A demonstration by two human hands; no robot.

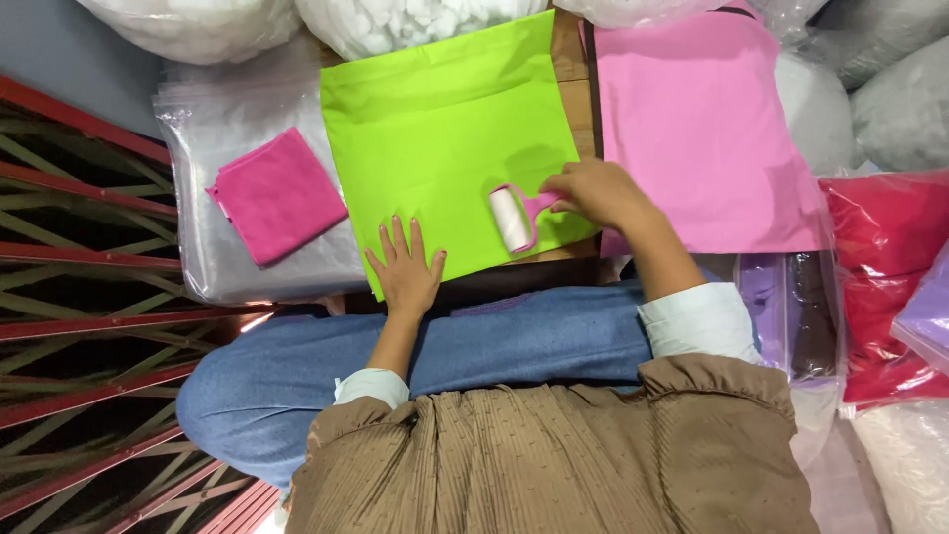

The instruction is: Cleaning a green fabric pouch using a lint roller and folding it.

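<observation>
Nearest the camera: brown pleated top and blue-jeaned knees (514,341) of the seated person, white cuffs at both wrists. Left hand (405,267) lies flat, fingers spread and released, palm down on the near edge of the lime-green fabric cover (435,129). Right hand (598,193) is closed round the pink handle of a lint roller (512,218), fingers clenched on it; the white roll rests on the green cover near its lower right corner, just right of the left hand. The green cover lies spread on a wooden surface (571,59), only a strip of which shows between it and the pink fabric cover (697,119) lying to the right, edges just beside each other. Left of the green cover, a clear plastic bag (227,247) lies flat with a folded magenta cloth (279,193) on it. Far left, red metal grille (69,257). Right side, clear bags holding red fabric (885,257) and purple fabric (929,316). Farthest back, clear bags of white stuffing (395,22) along the top edge, grey-white bagged bundles (895,89) top right.
</observation>
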